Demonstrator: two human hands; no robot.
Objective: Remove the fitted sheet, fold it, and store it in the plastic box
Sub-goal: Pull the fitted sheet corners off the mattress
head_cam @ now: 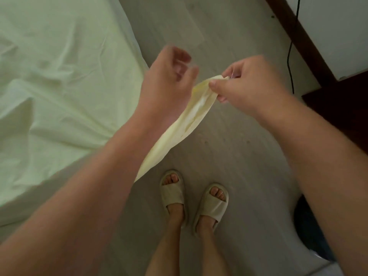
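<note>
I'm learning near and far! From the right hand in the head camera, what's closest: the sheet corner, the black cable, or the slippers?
From the right hand:
1. Sheet corner, pinched in its grip.
2. Black cable, right, along the floor.
3. Slippers, down below on the feet.

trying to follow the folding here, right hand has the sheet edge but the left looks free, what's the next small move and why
Probably close the left hand on the sheet lower down the strip. The right hand pinches its tip, and the rest hangs slack past the left forearm towards the bed. The left fingers look open and blurred, holding nothing. A second grip would let the edge be pulled straight.
</note>
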